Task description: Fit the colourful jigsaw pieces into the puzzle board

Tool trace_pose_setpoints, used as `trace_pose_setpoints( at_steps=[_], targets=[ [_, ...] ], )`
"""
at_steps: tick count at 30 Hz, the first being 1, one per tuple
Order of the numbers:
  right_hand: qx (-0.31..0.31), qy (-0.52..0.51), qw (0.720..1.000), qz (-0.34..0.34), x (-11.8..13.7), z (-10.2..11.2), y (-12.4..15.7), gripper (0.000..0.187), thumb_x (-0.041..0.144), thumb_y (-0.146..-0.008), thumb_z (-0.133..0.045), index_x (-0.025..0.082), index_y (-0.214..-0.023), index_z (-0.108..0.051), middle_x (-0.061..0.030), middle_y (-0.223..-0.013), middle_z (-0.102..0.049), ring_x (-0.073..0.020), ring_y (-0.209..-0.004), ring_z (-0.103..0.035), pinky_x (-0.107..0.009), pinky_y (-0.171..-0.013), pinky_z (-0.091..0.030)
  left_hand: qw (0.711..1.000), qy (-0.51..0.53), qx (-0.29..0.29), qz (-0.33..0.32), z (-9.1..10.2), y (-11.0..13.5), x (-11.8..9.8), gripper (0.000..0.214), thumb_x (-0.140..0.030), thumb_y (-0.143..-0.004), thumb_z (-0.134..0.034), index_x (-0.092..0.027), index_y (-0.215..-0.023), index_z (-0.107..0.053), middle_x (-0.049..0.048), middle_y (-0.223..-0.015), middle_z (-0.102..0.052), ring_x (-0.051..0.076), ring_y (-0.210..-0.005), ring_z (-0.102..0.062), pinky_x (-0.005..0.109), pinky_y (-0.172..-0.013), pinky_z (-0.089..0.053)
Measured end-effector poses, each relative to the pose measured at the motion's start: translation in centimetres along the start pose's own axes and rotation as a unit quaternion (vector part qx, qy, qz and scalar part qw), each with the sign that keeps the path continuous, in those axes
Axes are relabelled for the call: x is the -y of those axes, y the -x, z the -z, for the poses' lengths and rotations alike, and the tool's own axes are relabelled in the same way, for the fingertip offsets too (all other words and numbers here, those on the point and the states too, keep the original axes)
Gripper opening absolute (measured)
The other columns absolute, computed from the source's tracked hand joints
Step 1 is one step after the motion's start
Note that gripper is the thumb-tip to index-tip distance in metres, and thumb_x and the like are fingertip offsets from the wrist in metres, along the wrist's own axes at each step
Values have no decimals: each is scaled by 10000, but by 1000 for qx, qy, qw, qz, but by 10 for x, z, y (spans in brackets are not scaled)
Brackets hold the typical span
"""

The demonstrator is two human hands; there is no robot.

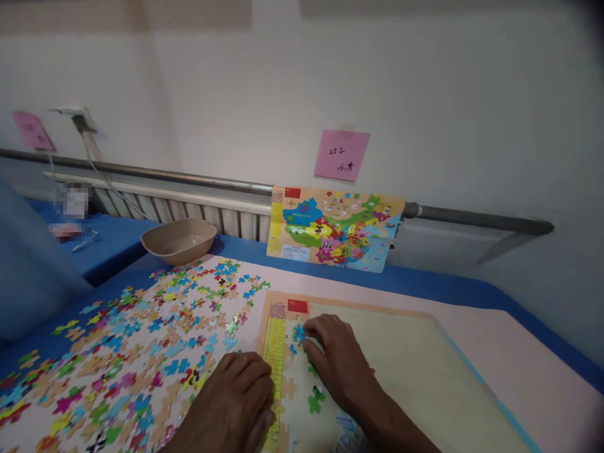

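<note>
My right hand [337,355] is over the upper left of the puzzle board [406,365], thumb and forefinger pinched at a blue puzzle piece [298,333]. A smaller blue piece [293,350] lies just below it. My left hand [236,393] rests at the board's left edge by the yellow printed strip [275,352], its fingers curled together; whatever is under them is hidden. Green pieces [316,400] and tan pieces [288,387] lie on the board's left part. Near my right wrist is a blue-and-white printed piece [348,434], partly covered by the arm.
Many loose puzzle pieces [127,371] spread left of the board. Behind them stands a beige plastic basin [179,240]. A colourful printed map [335,228] leans at the wall below a metal rail [472,218] and a pink note [342,155]. Blue cloth [33,264] shows at far left.
</note>
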State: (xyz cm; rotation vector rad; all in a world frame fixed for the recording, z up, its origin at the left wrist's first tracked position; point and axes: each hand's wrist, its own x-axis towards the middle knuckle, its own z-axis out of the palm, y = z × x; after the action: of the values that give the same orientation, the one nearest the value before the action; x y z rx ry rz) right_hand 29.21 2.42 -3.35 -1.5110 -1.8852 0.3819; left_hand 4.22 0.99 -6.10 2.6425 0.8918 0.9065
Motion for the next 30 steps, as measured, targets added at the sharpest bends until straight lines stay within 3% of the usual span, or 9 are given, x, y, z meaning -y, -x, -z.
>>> trace_pose_setpoints(
  at_steps=[4, 7, 14, 21, 30],
  targets=[
    [-12, -51, 997, -53, 3, 4, 1, 133, 258, -950, -586, 243, -1060, -658, -9, -1006, -685, -236, -965, -604, -402, -875, -393, 1000, -3, 4, -9, 14, -7, -6, 192, -115, -867, -566, -250, -985, -635, 11, -992, -718, 239, -1015, -637, 413, -894, -445],
    [17, -82, 994, -76, 7, 10, 2, 145, 310, -952, -587, 254, -1059, -667, -4, -1031, -693, -234, -998, -620, -390, -877, -419, 999, -11, 26, -27, 28, -14, -11, 195, -97, -867, -595, -238, -992, -644, 0, -997, -725, 222, -992, -650, 390, -859, -474],
    [74, -58, 994, -50, 9, 15, 6, 166, 159, -900, -612, 238, -1025, -687, -25, -1073, -658, -244, -1049, -567, -394, -928, -397, 999, -17, 22, -23, 33, -15, -15, 161, -115, -903, -601, -233, -1000, -652, 5, -1034, -737, 230, -998, -659, 408, -862, -503],
    [71, -53, 996, -4, 4, 10, 10, 238, 85, -906, -628, 257, -1065, -670, -5, -1080, -643, -227, -1044, -550, -385, -934, -381, 999, -17, 31, -22, 37, -17, -18, 167, -113, -925, -593, -239, -1014, -655, -1, -1063, -746, 226, -1017, -661, 402, -877, -505],
    [77, -20, 997, -17, 8, 15, 9, 242, 44, -878, -629, 242, -1013, -665, -12, -1037, -637, -242, -1011, -530, -388, -895, -376, 999, -20, 35, -15, 36, -15, -17, 143, -118, -931, -600, -239, -994, -642, -8, -1039, -737, 222, -980, -652, 405, -853, -495]
  ],
)
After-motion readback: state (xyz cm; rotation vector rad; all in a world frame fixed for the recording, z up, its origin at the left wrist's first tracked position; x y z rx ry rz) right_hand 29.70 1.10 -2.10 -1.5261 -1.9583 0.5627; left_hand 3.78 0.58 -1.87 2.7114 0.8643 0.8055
